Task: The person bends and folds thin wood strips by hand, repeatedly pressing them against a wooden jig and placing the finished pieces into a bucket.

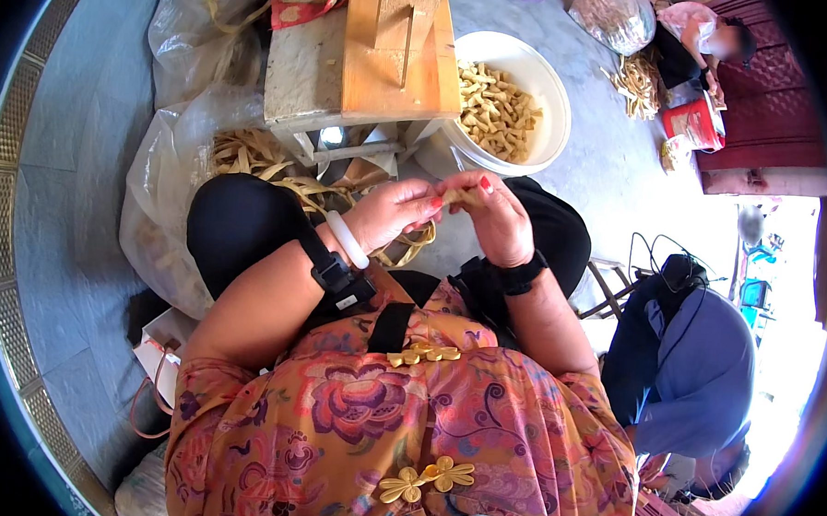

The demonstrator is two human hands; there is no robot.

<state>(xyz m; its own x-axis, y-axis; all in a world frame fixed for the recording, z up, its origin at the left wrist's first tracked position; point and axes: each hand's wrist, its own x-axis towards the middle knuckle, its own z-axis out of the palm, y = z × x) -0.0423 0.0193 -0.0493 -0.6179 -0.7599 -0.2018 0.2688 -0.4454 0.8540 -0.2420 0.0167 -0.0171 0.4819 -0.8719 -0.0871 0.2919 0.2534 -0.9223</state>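
Before my chest, both hands meet over a small pale-yellow folded strip piece. My right hand grips it between thumb and fingers. At its left end, my left hand pinches it, thumb against the tip; the fingers partly hide the piece. Beneath my hands, long flat yellowish strips trail from a translucent plastic bag beside my knee. Beyond my right hand stands a white bucket holding many small knotted yellow pieces.
A low bench carries a wooden board with an upright wooden block. A seated person works at the upper right by a red container. Another person in blue clothing sits close on my right. A folding stool frame stands between us.
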